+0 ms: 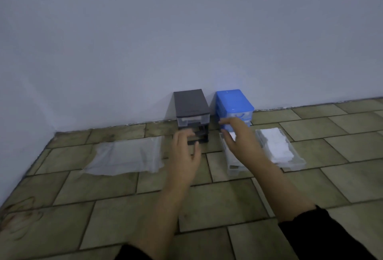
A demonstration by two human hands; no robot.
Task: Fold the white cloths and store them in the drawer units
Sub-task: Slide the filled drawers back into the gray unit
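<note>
Your fingers (224, 122) were extended and loosely spread on both hands, gripping nothing. Your left hand (185, 154) reached toward the lower front of the grey drawer unit (191, 107), whose top drawer was in place while the frame below it stood open; its fingertips lay close to that open frame, though whether they touched it could not be told. Your right hand (242, 141) stretched toward the front of the blue drawer unit (234, 102), which stood just right of the grey unit, both backed against the wall (186, 31). In front of the blue unit, partly under your right hand, a clear drawer (233, 166) lay on the tiled floor (207, 208) with something white in it. Further right of the grey unit, a second clear drawer (298, 161) held a folded white cloth (273, 143). Left of the grey unit, an unfolded white cloth (126, 156) lay spread flat on the floor.
</note>
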